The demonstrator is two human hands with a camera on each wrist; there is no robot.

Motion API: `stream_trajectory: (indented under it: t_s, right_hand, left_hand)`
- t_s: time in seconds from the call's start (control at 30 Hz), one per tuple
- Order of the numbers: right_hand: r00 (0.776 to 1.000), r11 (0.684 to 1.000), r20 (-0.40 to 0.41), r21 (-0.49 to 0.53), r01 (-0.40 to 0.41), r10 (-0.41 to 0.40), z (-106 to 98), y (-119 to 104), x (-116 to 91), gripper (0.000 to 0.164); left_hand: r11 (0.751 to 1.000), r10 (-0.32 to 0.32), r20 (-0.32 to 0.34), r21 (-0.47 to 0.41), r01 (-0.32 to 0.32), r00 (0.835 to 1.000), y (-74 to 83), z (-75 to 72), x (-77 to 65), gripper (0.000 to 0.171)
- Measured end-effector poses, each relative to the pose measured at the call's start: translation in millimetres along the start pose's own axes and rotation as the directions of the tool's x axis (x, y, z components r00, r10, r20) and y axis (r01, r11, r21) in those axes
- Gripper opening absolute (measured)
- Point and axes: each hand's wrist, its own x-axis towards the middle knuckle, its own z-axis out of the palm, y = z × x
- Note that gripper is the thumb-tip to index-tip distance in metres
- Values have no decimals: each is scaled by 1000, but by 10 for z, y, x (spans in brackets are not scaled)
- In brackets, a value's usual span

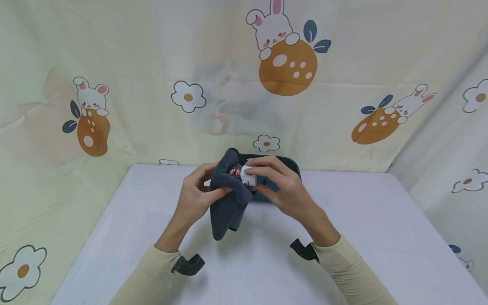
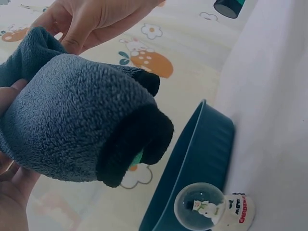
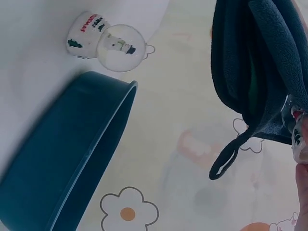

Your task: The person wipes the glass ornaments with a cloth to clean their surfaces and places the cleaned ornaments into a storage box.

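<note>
A blue-grey towel (image 1: 227,207) with black edging is gripped in my left hand (image 1: 195,192), thumb in front and fingers behind, its lower corners hanging loose. My right hand (image 1: 286,184) pinches the white base of a small snow globe (image 1: 248,175). The clear dome, with something red inside, is tucked into a fold of the towel. In the right wrist view that globe (image 3: 297,136) shows at the right edge, partly covered by cloth and fingers. A black hanging loop (image 3: 226,156) dangles from the towel. In the left wrist view the towel (image 2: 82,115) hides the held globe.
Behind the hands, a dark teal basin (image 1: 294,163) stands on the white table (image 1: 362,220). Beside it is a second snow globe (image 2: 237,211) with a snowman and Christmas lettering. A curtain (image 1: 145,55) printed with rabbits and flowers hangs behind the table.
</note>
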Motion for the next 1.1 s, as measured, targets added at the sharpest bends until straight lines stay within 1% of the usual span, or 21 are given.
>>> stream_trajectory:
  t_s: [0.1, 0.2, 0.33, 0.43, 0.57, 0.67, 0.77, 0.83, 0.9, 0.97, 1.03, 1.1]
  right_hand:
    - [1000, 1000, -5, -19, 7, -7, 7, 6, -7, 53]
    - [1000, 1000, -18, -2, -15, 15, 8, 4, -8, 53]
    - [996, 996, -35, 40, -80, 82, -16, -50, 25, 55]
    - [988, 984, -24, 94, -150, 153, -50, -142, 74, 55]
    - [967, 948, 19, 191, -254, 255, -89, -253, 129, 51]
    - [947, 922, 54, 220, -319, 315, -96, -270, 128, 48]
    - [929, 908, 82, 199, -369, 360, -78, -215, 78, 48]
    - [919, 906, 98, 159, -393, 382, -61, -154, 30, 47]
    - [910, 905, 111, 115, -411, 399, -46, -92, -15, 45]
    - [901, 899, 122, 91, -428, 417, -38, -46, -45, 41]
    - [885, 883, 143, 105, -458, 443, -37, -23, -56, 37]
    - [863, 855, 168, 140, -499, 476, -41, -16, -54, 34]
  left_hand:
    - [1000, -2, -11, 17, 2, 1000, 31, 5, 4, 46]
    - [1000, 8, -14, 18, -7, 1000, 33, 5, 3, 45]
    - [999, 38, -7, -9, -38, 999, 25, 7, 3, 44]
    - [998, 59, 1, -29, -58, 998, 28, 13, 2, 44]
    - [997, 66, 10, -41, -66, 998, 36, 22, -5, 46]
    - [997, 64, 12, -49, -63, 998, 45, 31, -9, 48]
    - [997, 63, 17, -49, -62, 998, 52, 39, -6, 50]
    - [997, 67, 24, -43, -66, 997, 56, 43, -4, 51]
    - [996, 81, 32, -33, -80, 996, 59, 44, -4, 52]
    - [994, 104, 40, -33, -102, 994, 62, 46, 0, 53]
    - [991, 131, 48, -34, -129, 990, 60, 47, 6, 54]
    - [988, 153, 53, -33, -152, 987, 54, 48, 10, 54]
